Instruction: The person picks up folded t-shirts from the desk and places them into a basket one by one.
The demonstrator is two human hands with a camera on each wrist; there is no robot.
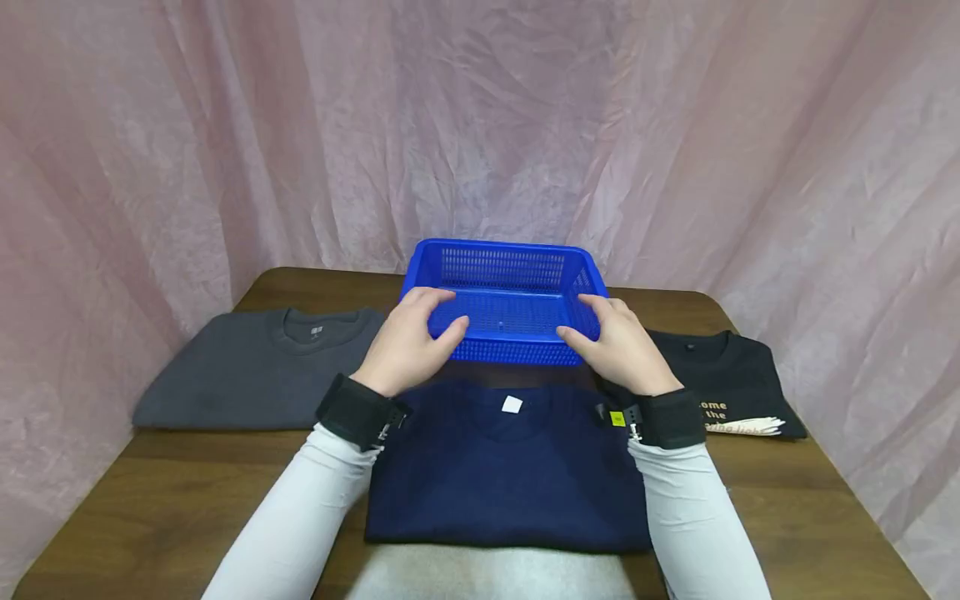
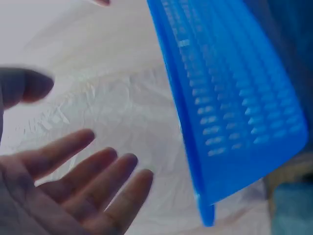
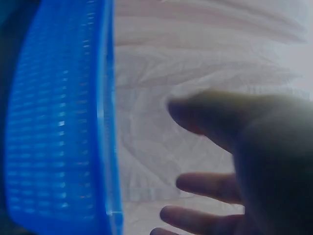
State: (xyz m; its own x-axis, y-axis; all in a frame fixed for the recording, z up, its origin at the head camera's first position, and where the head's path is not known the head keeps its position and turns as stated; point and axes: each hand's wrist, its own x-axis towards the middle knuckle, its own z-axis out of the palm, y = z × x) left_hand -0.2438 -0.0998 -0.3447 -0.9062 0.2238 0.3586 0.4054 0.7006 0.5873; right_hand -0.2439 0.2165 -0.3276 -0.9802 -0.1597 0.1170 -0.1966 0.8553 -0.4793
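A blue plastic basket (image 1: pixel 498 352) with slotted walls stands at the back middle of the table, and nothing lies in it. My left hand (image 1: pixel 411 337) hovers over its near left corner, thumb and fingers spread apart. Over the near right corner is my right hand (image 1: pixel 624 346), its thumb and fingers likewise spread. Both wrist views show a gap between the fingers and the basket wall (image 2: pixel 234 98), (image 3: pixel 54 127) alike. Directly in front of the basket lies a folded navy T-shirt (image 1: pixel 510 475) with a white neck label, beneath my forearms.
To the left lies a folded dark grey T-shirt (image 1: pixel 240 367). A folded black T-shirt (image 1: pixel 731 379) with printed lettering lies to the right, partly behind my right wrist. All rest on a brown wooden table (image 1: pixel 187 492), with a pink curtain (image 1: pixel 495 117) hanging behind.
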